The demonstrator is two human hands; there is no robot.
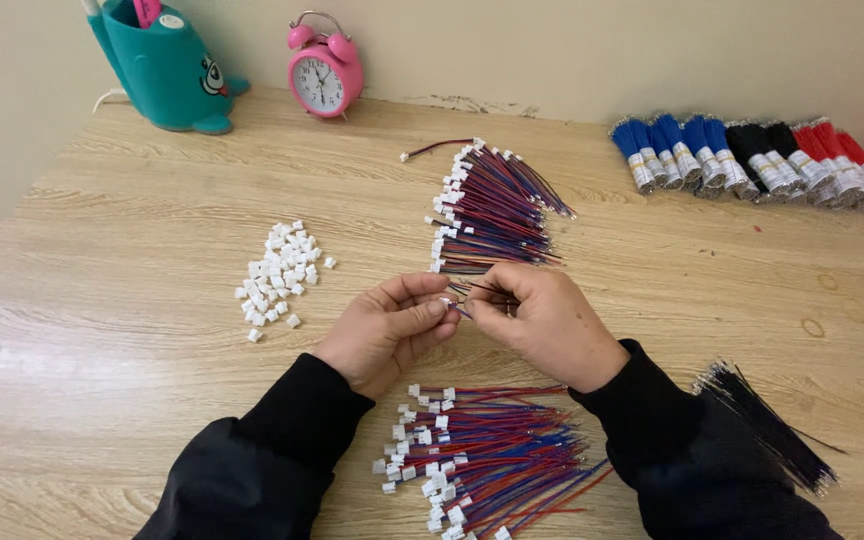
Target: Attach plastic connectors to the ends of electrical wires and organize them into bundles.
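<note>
Centre of the wooden desk: the left hand and right hand meet, fingertips pinching a thin red-and-blue wire lead with a small white connector at its end. Beyond them lies a fanned pile of finished leads; nearer the body, a second pile. Left, loose white connector housings. Right, a bundle of black wires. Along the wall: taped blue, black and red wire bundles, a pink alarm clock, a teal holder.
</note>
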